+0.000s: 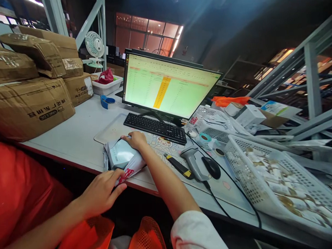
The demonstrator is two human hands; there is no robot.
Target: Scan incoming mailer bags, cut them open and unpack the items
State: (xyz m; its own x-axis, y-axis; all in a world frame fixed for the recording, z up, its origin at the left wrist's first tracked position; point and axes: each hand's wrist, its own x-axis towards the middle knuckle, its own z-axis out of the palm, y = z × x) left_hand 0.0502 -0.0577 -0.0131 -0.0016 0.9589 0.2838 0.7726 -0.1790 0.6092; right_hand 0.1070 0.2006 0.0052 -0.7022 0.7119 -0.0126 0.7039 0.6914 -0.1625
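Note:
A grey plastic mailer parcel (122, 155) with red print lies at the near edge of the white desk (73, 135). My left hand (101, 190) pinches the parcel's near flap between thumb and fingers. My right hand (135, 139) rests on the parcel's far end, fingers curled over it, just in front of the black keyboard (155, 127). A monitor (168, 86) behind the keyboard shows a green spreadsheet with an orange column.
A barcode scanner (194, 162), a black mouse (211, 167) and a yellow-black utility knife (180, 167) lie right of the parcel. A white basket (279, 182) of small packets sits at the right. Taped cardboard boxes (31, 103) stack at the left; a blue tape dispenser (107, 101) stands behind.

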